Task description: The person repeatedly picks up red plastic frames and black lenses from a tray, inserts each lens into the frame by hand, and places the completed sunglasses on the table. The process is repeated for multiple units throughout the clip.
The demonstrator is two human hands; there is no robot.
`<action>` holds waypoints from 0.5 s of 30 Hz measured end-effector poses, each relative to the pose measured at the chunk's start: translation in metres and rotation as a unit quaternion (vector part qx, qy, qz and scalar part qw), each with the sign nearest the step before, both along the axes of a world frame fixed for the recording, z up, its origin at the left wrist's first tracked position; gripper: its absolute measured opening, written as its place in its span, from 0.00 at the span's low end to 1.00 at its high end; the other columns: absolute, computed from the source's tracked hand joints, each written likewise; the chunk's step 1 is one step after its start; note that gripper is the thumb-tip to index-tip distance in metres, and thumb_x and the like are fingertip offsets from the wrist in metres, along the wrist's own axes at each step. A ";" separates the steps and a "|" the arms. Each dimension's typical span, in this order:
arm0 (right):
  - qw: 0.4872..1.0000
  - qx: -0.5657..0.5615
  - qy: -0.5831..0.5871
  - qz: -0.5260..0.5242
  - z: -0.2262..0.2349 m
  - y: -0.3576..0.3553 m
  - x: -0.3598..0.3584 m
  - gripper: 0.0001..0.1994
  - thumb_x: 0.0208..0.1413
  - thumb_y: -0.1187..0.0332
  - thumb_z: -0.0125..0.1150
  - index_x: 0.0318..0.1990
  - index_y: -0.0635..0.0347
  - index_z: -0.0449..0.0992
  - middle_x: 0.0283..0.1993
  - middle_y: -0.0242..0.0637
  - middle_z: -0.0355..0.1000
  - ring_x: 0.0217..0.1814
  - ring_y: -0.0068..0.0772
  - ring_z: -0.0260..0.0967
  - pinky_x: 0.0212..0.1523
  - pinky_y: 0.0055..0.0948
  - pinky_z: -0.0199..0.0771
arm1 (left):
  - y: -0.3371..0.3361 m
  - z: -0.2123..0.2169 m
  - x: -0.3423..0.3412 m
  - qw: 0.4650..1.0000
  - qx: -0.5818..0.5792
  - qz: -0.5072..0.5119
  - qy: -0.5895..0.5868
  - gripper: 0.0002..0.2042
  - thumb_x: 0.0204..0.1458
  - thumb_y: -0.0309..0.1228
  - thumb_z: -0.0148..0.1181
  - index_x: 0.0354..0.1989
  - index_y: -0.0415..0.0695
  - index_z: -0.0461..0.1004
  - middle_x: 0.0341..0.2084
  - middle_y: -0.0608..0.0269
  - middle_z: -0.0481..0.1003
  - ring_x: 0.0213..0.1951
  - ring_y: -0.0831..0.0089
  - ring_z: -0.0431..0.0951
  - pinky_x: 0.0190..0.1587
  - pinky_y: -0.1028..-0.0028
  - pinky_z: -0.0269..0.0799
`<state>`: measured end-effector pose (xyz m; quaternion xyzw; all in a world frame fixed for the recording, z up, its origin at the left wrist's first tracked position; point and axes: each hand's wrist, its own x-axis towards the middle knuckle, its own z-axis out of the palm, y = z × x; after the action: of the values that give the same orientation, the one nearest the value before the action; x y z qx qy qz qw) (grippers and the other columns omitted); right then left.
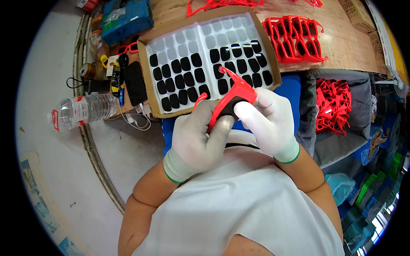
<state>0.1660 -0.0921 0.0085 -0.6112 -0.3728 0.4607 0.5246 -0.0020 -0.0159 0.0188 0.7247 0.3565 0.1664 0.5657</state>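
Observation:
Above my lap, both gloved hands hold a pair of red sunglasses (241,90). My left hand (194,138) is closed round one end, its greyish thumb against a dark lens (227,108) at the front. My right hand (272,123) grips the other end, thumb pressed on the lens edge. Whether that lens sits fully in the rim I cannot tell; fingers cover part of it. Just beyond stands a shallow cardboard box (273,64) with rows of black lenses (188,79) on a white liner, paler lenses showing through the liner at the far side.
Stacked red sunglasses (294,38) lie on the wooden table (337,30) at right. A grey-lined bin (337,147) below holds many red frames (333,106). To the left are a phone (135,83), a large water bottle (87,111), a white cable (139,123) and a blue box (126,19).

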 end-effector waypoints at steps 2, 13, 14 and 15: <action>0.997 -0.013 0.071 0.007 0.004 0.001 0.000 0.10 0.60 0.69 0.62 0.41 0.67 0.80 0.29 0.29 0.74 0.32 0.14 0.67 0.33 0.21 0.69 | 0.006 0.000 -0.004 0.996 -0.083 -0.011 0.005 0.10 0.62 0.31 0.54 0.43 0.35 0.73 0.22 0.58 0.75 0.22 0.75 0.76 0.26 0.74 0.70; 0.992 0.006 0.123 0.025 0.002 0.002 0.003 0.08 0.61 0.71 0.61 0.41 0.68 0.80 0.32 0.27 0.75 0.35 0.11 0.66 0.36 0.19 0.69 | 0.006 -0.008 0.000 0.991 -0.128 0.008 -0.050 0.14 0.66 0.38 0.50 0.37 0.38 0.71 0.20 0.65 0.73 0.21 0.82 0.73 0.25 0.79 0.70; 0.992 0.005 0.124 0.030 0.002 0.001 0.003 0.08 0.61 0.70 0.61 0.40 0.68 0.79 0.32 0.27 0.74 0.34 0.12 0.66 0.36 0.20 0.69 | 0.004 -0.007 0.001 0.990 -0.133 0.015 -0.051 0.14 0.66 0.38 0.50 0.37 0.38 0.71 0.20 0.65 0.73 0.21 0.82 0.73 0.25 0.79 0.70; 0.992 0.003 0.125 0.034 0.001 0.001 0.005 0.08 0.61 0.70 0.61 0.40 0.68 0.79 0.32 0.27 0.74 0.34 0.12 0.66 0.35 0.20 0.69 | 0.003 -0.007 0.002 0.989 -0.139 0.022 -0.053 0.14 0.66 0.38 0.50 0.37 0.38 0.71 0.20 0.65 0.73 0.21 0.82 0.73 0.25 0.79 0.70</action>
<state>0.1705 -0.0912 0.0095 -0.5348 -0.3261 0.5495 0.5529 0.0002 -0.0129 0.0122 0.6214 0.3613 0.1654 0.6753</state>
